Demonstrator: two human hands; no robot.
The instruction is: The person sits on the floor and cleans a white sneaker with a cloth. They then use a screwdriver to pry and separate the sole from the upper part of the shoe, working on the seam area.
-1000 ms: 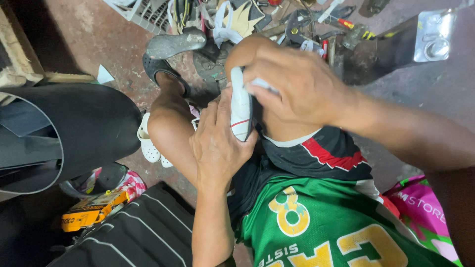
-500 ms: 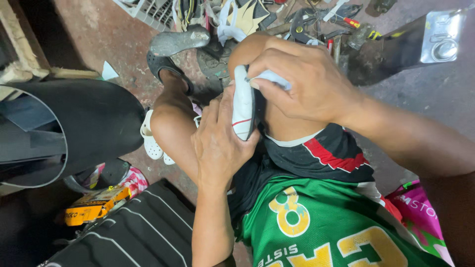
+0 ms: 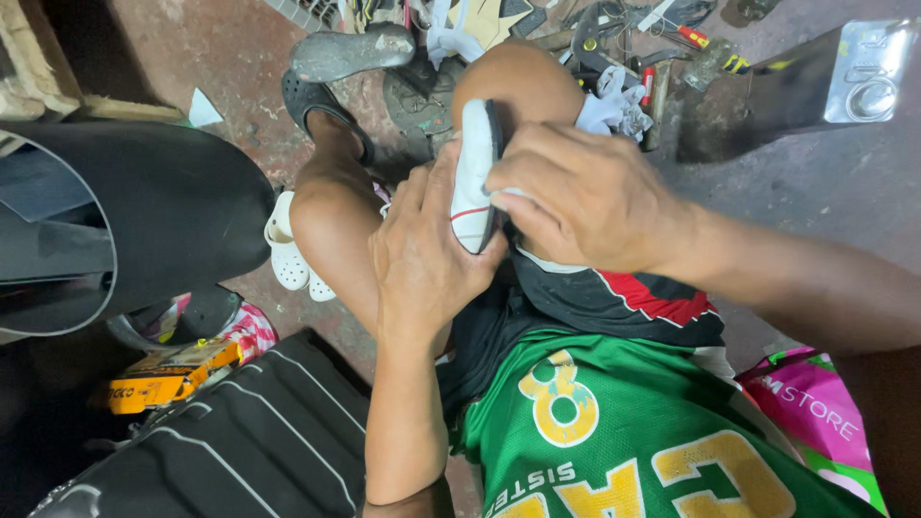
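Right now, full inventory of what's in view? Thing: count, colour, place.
White moulded plastic panel with a thin red line: 1, white, held edge-up over the knee between both hands.
Large black curved plastic fairing: 1, black, left side on the floor.
Black ribbed plastic cover: 1, black, bottom left.
Yellow flat box: 1, yellow, beside the ribbed cover.
White perforated clog: 1, white, floor beside the left leg.
Black sandal: 1, black, on the foot, top centre.
Scattered hand tools: several, mixed colours, floor at top.
Silver metal plate: 1, silver, top right.
Pink and green plastic bag: 1, bottom right.
Left hand: cradles the panel from behind.
Right hand: grips the panel's right edge.
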